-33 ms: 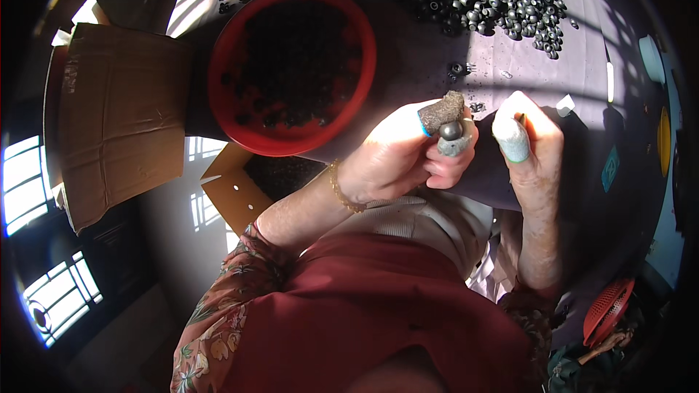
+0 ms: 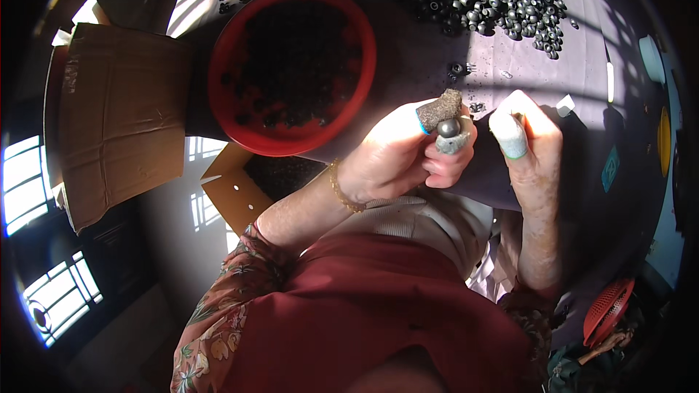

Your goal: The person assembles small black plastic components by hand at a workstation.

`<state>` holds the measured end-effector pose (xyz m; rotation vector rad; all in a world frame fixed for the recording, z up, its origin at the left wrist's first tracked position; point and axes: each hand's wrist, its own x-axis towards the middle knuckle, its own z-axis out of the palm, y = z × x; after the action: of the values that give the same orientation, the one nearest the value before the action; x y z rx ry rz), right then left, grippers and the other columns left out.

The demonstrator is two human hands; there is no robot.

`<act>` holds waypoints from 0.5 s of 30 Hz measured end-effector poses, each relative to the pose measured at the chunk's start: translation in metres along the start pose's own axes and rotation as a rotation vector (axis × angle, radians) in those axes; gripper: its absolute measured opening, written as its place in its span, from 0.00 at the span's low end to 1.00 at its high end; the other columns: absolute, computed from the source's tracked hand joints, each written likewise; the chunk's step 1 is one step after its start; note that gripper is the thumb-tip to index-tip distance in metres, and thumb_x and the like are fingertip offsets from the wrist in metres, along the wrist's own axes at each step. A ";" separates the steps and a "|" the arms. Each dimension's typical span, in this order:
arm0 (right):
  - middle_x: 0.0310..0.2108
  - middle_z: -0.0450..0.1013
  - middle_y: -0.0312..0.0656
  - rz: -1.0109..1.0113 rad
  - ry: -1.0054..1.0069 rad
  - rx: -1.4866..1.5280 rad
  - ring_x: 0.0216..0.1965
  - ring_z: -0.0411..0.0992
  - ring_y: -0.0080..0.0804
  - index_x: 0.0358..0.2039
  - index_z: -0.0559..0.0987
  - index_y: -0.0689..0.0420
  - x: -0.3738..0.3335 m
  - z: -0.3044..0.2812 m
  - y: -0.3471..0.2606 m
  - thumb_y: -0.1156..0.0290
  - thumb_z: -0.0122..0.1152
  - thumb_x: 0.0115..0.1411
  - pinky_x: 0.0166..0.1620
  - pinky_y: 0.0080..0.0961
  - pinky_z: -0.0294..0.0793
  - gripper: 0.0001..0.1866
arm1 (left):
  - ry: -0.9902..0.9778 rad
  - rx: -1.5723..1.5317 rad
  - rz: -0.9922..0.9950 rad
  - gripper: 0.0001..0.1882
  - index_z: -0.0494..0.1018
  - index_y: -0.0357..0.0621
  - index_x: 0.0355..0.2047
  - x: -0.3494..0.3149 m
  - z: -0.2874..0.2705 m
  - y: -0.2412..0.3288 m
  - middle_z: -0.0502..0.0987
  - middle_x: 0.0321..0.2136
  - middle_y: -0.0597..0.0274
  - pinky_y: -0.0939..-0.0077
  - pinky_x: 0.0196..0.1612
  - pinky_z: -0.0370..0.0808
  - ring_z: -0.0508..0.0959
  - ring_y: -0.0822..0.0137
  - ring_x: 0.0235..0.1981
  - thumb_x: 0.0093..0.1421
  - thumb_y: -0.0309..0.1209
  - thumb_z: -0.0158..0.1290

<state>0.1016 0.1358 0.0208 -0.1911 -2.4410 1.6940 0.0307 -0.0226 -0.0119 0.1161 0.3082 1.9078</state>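
My left hand [image 2: 408,149] pinches a small round dark grey part [image 2: 448,128], smooth and shiny like a bead, between thumb and finger. A worn brown cover with a blue edge [image 2: 438,112] wraps the thumb, and a grey cover [image 2: 453,145] wraps the finger below the part. To its right, a short distance away, my right hand [image 2: 535,138] is closed, its thumb in a pale cover with a green edge [image 2: 513,138] pressed to the forefinger. Whatever it grips, if anything, is hidden. Beyond the hands lies a heap of similar dark grey round parts [image 2: 502,0].
A red basin [image 2: 368,65] with many dark parts stands at left on the cloth-covered table [image 2: 408,58]. Left of it is a cardboard box [image 2: 124,109]; an open carton [image 2: 231,193] sits lower. A few loose parts [image 2: 457,69] lie ahead. A red perforated basket [image 2: 610,309] is low at right.
My left hand and the round part have shifted very slightly up and left. My right thumb has moved slightly to the left.
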 end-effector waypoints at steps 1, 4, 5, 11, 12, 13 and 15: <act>0.19 0.56 0.30 0.071 0.035 -0.051 0.22 0.52 0.17 0.23 0.67 0.61 0.001 0.000 0.000 0.55 0.55 0.59 0.25 0.18 0.53 0.20 | 0.000 0.002 0.001 0.15 0.65 0.41 0.28 0.000 -0.003 0.000 0.57 0.16 0.70 0.82 0.18 0.56 0.56 0.75 0.16 0.66 0.39 0.37; 0.17 0.57 0.32 0.043 0.068 -0.134 0.21 0.53 0.17 0.24 0.69 0.62 0.002 0.004 0.006 0.64 0.57 0.58 0.24 0.18 0.56 0.14 | -0.095 -0.009 -0.012 0.15 0.65 0.41 0.29 0.001 -0.011 0.000 0.57 0.16 0.69 0.82 0.19 0.56 0.56 0.75 0.16 0.65 0.40 0.38; 0.14 0.58 0.35 0.075 0.084 -0.178 0.19 0.54 0.17 0.24 0.71 0.63 0.002 0.004 0.006 0.66 0.60 0.56 0.23 0.18 0.59 0.13 | -0.077 0.044 0.055 0.15 0.65 0.41 0.29 0.000 -0.012 0.002 0.57 0.16 0.70 0.81 0.19 0.56 0.56 0.75 0.16 0.65 0.40 0.39; 0.26 0.69 0.42 -0.464 0.192 -1.058 0.27 0.69 0.27 0.29 0.73 0.61 0.014 -0.011 0.042 0.79 0.57 0.54 0.33 0.22 0.69 0.03 | 0.649 1.432 0.664 0.17 0.68 0.38 0.32 -0.033 -0.012 0.049 0.66 0.20 0.63 0.84 0.26 0.61 0.64 0.76 0.22 0.63 0.41 0.41; 0.32 0.71 0.43 -0.404 0.188 -1.025 0.32 0.72 0.34 0.32 0.74 0.61 0.015 -0.012 0.046 0.81 0.56 0.52 0.36 0.25 0.72 0.06 | 0.763 1.551 0.748 0.10 0.68 0.38 0.34 -0.040 -0.014 0.059 0.68 0.23 0.62 0.80 0.30 0.65 0.68 0.73 0.25 0.58 0.31 0.41; 0.32 0.71 0.43 -0.411 0.184 -1.023 0.32 0.72 0.34 0.32 0.74 0.61 0.018 -0.008 0.049 0.81 0.56 0.52 0.36 0.25 0.72 0.06 | 0.887 1.665 0.836 0.09 0.68 0.38 0.35 -0.049 -0.017 0.069 0.70 0.26 0.61 0.77 0.34 0.69 0.71 0.70 0.28 0.54 0.22 0.42; 0.33 0.71 0.42 -0.402 0.254 -0.661 0.32 0.72 0.34 0.32 0.75 0.60 0.023 -0.005 0.053 0.81 0.57 0.52 0.36 0.25 0.72 0.06 | 0.882 1.927 0.948 0.17 0.68 0.37 0.40 -0.057 -0.038 0.088 0.71 0.34 0.58 0.76 0.44 0.69 0.73 0.65 0.36 0.49 0.15 0.39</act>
<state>0.0807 0.1637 -0.0260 0.0120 -2.5245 0.6317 -0.0380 -0.1107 -0.0207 0.7641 2.9824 1.5918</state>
